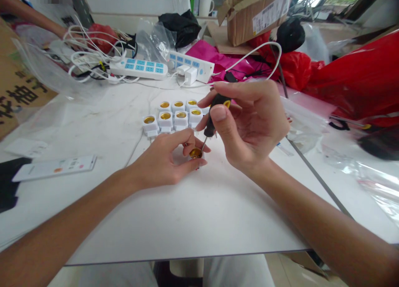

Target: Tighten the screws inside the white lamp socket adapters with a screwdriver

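Between the fingers and thumb of my left hand (170, 158) sits a lamp socket (195, 153) with a brass-coloured threaded inside, its opening facing up. Most of its body is hidden by the fingers. My right hand (252, 121) grips a screwdriver (210, 127) with a black and yellow handle. The screwdriver tilts down to the left, and its thin metal shaft reaches into the socket's opening. Just beyond my hands stand several white lamp sockets (181, 118) in rows, brass openings up; my right hand partly covers the end of the rows.
Two white power strips (139, 67) and tangled white cables (84, 50) lie at the back. A cardboard box (258, 17) stands behind, with red plastic bags (352, 79) at right. A white printed box (56, 167) lies at left. Another person's arm (37, 15) reaches in at upper left.
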A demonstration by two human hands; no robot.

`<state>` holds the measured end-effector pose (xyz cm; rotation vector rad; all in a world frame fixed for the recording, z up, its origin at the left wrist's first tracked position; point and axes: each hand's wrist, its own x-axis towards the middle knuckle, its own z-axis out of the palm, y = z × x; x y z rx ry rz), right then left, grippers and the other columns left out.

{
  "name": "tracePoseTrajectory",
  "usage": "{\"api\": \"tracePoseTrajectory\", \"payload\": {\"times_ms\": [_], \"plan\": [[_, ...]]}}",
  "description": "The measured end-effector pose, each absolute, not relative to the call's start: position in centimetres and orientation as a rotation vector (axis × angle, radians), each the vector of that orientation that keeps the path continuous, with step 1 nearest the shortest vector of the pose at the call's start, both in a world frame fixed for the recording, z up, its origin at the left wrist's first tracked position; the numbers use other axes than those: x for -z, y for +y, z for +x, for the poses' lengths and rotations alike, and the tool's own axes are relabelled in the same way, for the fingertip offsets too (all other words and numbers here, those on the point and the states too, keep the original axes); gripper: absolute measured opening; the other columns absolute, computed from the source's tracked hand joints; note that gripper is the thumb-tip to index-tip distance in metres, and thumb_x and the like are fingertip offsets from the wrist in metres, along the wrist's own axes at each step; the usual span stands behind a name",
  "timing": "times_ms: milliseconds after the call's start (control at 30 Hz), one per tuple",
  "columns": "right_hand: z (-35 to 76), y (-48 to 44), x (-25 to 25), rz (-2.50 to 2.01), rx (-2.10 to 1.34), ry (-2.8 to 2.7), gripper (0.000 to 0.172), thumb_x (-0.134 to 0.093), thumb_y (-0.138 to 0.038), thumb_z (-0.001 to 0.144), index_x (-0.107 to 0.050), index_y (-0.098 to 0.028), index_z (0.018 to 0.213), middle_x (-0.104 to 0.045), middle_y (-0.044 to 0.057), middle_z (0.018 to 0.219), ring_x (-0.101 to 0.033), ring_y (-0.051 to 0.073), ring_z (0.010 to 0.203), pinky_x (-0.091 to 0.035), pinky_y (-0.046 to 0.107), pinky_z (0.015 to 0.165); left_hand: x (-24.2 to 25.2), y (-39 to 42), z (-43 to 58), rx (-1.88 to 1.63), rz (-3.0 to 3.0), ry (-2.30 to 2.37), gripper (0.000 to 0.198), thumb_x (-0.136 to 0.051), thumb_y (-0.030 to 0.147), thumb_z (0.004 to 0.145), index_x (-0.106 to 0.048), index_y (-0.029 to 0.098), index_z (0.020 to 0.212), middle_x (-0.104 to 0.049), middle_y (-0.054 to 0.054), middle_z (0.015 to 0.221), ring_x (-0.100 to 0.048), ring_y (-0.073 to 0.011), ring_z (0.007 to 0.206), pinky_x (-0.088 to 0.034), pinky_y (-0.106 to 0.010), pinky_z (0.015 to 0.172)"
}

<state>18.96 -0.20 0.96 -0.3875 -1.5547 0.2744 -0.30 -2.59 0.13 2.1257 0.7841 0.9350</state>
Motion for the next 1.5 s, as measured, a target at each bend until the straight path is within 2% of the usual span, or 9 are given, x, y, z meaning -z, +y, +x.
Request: {"api": "tracePoseTrajectory", "payload": {"times_ms": [167, 300, 400, 533, 700, 800, 1033, 1267, 1500], "plan": [[18.95, -0.43, -0.91, -0.435, -0.339, -1.577, 0.020, -0.065, -0.040, 0.112, -0.074, -0.038, 0.131, -0.077, 0.005, 0.121, -0.084, 0.026, 0.104, -0.075, 0.036, 0.064, -0.13, -2.50, -0.28, -0.934, 2.114, 0.780, 0.043, -0.084, 0.018, 0.094, -0.042, 0.025, 0.083, -0.087, -0.002, 0.107, -0.084, -0.0209, 0.102, -0.061, -0.031, 0.082], [18.97, -0.20, -0.99, -0.433, -0.270, -1.563, 0.019, -0.077, -0.040, 0.107, -0.075, -0.032, 0.123, -0.076, 0.002, 0.112, -0.082, 0.022, 0.100, -0.074, 0.032, 0.069, -0.20, -2.54, -0.24, -0.943, 2.138, 0.784, 0.044, -0.084, 0.017, 0.093, -0.042, 0.025, 0.082, -0.086, -0.001, 0.100, -0.084, -0.0195, 0.098, -0.061, -0.029, 0.082], [19.11, -0.06, -1.04, -0.498, -0.268, -1.550, 0.027, -0.085, -0.047, 0.101, -0.073, -0.031, 0.119, -0.073, 0.002, 0.106, -0.081, 0.023, 0.101, -0.075, 0.034, 0.075, -0.21, -2.57, -0.20, -0.943, 2.145, 0.782, 0.044, -0.083, 0.015, 0.093, -0.042, 0.024, 0.082, -0.086, 0.000, 0.100, -0.083, -0.0182, 0.096, -0.061, -0.029, 0.082], [19.27, -0.17, -1.06, -0.539, -0.296, -1.562, 0.032, -0.078, -0.057, 0.103, -0.072, -0.031, 0.121, -0.074, 0.003, 0.112, -0.081, 0.025, 0.109, -0.074, 0.035, 0.074, -0.14, -2.51, -0.22, -0.948, 2.150, 0.785, 0.043, -0.083, 0.015, 0.093, -0.042, 0.024, 0.082, -0.086, -0.001, 0.101, -0.083, -0.0189, 0.096, -0.061, -0.029, 0.079], [19.27, -0.62, -1.13, -0.442, -0.412, -1.625, 0.023, -0.065, -0.044, 0.111, -0.071, -0.038, 0.133, -0.078, 0.003, 0.120, -0.083, 0.023, 0.095, -0.074, 0.038, 0.070, -0.12, -2.44, -0.32, -0.918, 2.124, 0.795, 0.043, -0.083, 0.020, 0.093, -0.042, 0.025, 0.082, -0.086, -0.004, 0.105, -0.083, -0.0219, 0.098, -0.062, -0.032, 0.079], [19.15, -0.65, -1.26, -0.409, -0.422, -1.626, 0.021, -0.068, -0.037, 0.110, -0.074, -0.036, 0.130, -0.077, 0.004, 0.124, -0.083, 0.024, 0.101, -0.074, 0.037, 0.070, -0.16, -2.45, -0.31, -0.934, 2.149, 0.801, 0.041, -0.083, 0.020, 0.092, -0.043, 0.025, 0.082, -0.085, -0.003, 0.101, -0.083, -0.0219, 0.095, -0.063, -0.032, 0.078], [19.09, -0.20, -1.21, -0.545, -0.244, -1.585, 0.032, -0.085, -0.050, 0.099, -0.074, -0.032, 0.122, -0.075, 0.002, 0.104, -0.080, 0.023, 0.097, -0.074, 0.035, 0.071, -0.28, -2.49, -0.25, -0.924, 2.185, 0.828, 0.041, -0.082, 0.021, 0.093, -0.043, 0.025, 0.081, -0.084, -0.002, 0.094, -0.083, -0.0209, 0.094, -0.061, -0.029, 0.074], [19.18, -0.26, -1.24, -0.417, -0.349, -1.631, 0.021, -0.067, -0.043, 0.110, -0.072, -0.033, 0.128, -0.079, 0.006, 0.120, -0.082, 0.024, 0.103, -0.074, 0.037, 0.073, -0.36, -2.47, -0.32, -0.893, 2.151, 0.812, 0.042, -0.082, 0.022, 0.094, -0.043, 0.025, 0.082, -0.086, -0.003, 0.106, -0.082, -0.0210, 0.099, -0.059, -0.028, 0.073], [18.93, 0.05, -1.11, -0.484, -0.307, -1.575, 0.028, -0.083, -0.050, 0.100, -0.074, -0.033, 0.120, -0.076, 0.005, 0.113, -0.081, 0.026, 0.103, -0.074, 0.037, 0.070, -0.26, -2.44, -0.29, -0.918, 2.184, 0.802, 0.043, -0.083, 0.019, 0.093, -0.042, 0.025, 0.082, -0.085, -0.001, 0.099, -0.082, -0.0191, 0.093, -0.061, -0.029, 0.079]]}}
